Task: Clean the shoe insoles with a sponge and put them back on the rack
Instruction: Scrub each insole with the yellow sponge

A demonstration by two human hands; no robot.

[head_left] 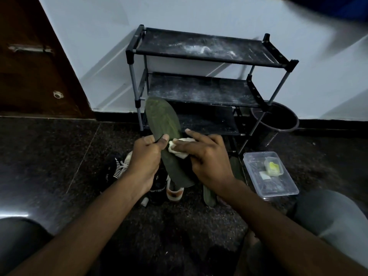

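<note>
My left hand [146, 154] grips a dark green insole [162, 118] by its left edge, thumb on top, and holds it tilted above the floor. My right hand [205, 154] holds a small white sponge [182, 148] against the middle of the insole, with the index finger stretched out. A second green insole [209, 195] lies on the floor under my right wrist, partly hidden. The black three-shelf shoe rack [207, 50] stands just behind, its shelves dusty and bare.
Black and white shoes [117, 170] lie on the dark floor under my hands. A clear plastic box [272, 188] holding small items sits at the right. A dark round bin [278, 120] stands beside the rack. A wooden door [35, 62] is at the left.
</note>
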